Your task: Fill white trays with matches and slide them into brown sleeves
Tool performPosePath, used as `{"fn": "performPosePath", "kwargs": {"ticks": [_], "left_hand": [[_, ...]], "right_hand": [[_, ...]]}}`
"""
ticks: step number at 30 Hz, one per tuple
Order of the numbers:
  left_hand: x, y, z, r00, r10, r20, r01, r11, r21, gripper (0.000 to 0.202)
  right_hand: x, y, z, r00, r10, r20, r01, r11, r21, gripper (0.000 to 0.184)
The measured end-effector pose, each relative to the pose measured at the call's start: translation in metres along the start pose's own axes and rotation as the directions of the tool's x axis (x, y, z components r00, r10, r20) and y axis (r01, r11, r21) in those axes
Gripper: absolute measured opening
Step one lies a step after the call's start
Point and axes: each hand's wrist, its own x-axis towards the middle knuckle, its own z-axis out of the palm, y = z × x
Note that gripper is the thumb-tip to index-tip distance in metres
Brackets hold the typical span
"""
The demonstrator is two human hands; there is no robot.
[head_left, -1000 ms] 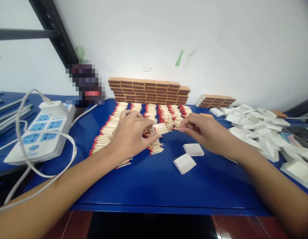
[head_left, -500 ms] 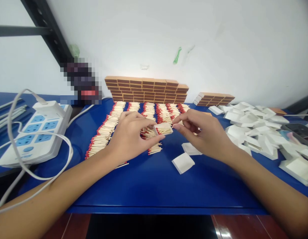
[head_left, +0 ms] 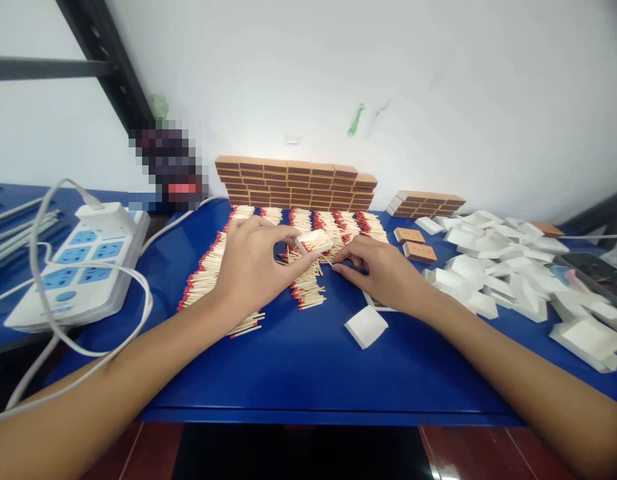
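Note:
My left hand [head_left: 261, 260] pinches a small white matchbox tray [head_left: 314, 241] between thumb and fingers. Several matches lie inside the tray. Just right of it, the fingers of my right hand [head_left: 366, 267] are closed at the end of a pale matchstick [head_left: 327, 262], beside the loose rows. Rows of red-tipped matches [head_left: 307, 293] spread beneath and behind my left hand, which hides part of them. On the blue table [head_left: 288, 373] near my right wrist sits a white tray [head_left: 367, 327]; another is partly hidden under that hand.
Stacked matchboxes [head_left: 296, 183] line the wall, with a smaller stack [head_left: 431, 204] to their right. Two orange matchboxes [head_left: 419, 252] lie beyond my right hand. White trays [head_left: 508, 260] heap up at right near a phone [head_left: 596, 277]. A power strip [head_left: 83, 267] with looping cables stands left.
My left hand has shifted slightly left and up with the tray. My right hand has dropped from the tray's edge toward the loose matches, uncovering two orange matchboxes.

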Motion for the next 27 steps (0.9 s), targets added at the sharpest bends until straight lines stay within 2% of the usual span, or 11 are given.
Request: {"fn": "performPosePath", "kwargs": {"ticks": [5, 12, 17, 21, 27], "left_hand": [[-0.001, 0.000, 0.002, 1.000, 0.009, -0.010, -0.009, 1.000, -0.005, 0.027], [-0.001, 0.000, 0.002, 1.000, 0.007, -0.002, -0.007, 1.000, -0.008, 0.027], [-0.002, 0.000, 0.002, 1.000, -0.001, 0.020, 0.002, 1.000, -0.019, 0.026], [-0.002, 0.000, 0.002, 1.000, -0.009, 0.022, 0.010, 1.000, -0.023, 0.027], [-0.002, 0.000, 0.002, 1.000, 0.009, 0.002, -0.009, 1.000, -0.014, 0.029]], "right_hand": [[0.004, 0.001, 0.003, 1.000, 0.030, -0.007, -0.030, 1.000, -0.004, 0.011], [0.003, 0.004, -0.001, 0.998, 0.009, 0.067, -0.012, 0.999, 0.037, 0.010], [0.003, 0.004, -0.002, 0.999, 0.020, 0.042, -0.021, 1.000, 0.015, 0.012], [0.002, 0.004, -0.004, 0.993, 0.034, 0.115, -0.037, 0.999, 0.021, 0.015], [-0.003, 0.008, -0.018, 0.983, 0.062, 0.172, -0.069, 0.997, 0.035, 0.017]]}}
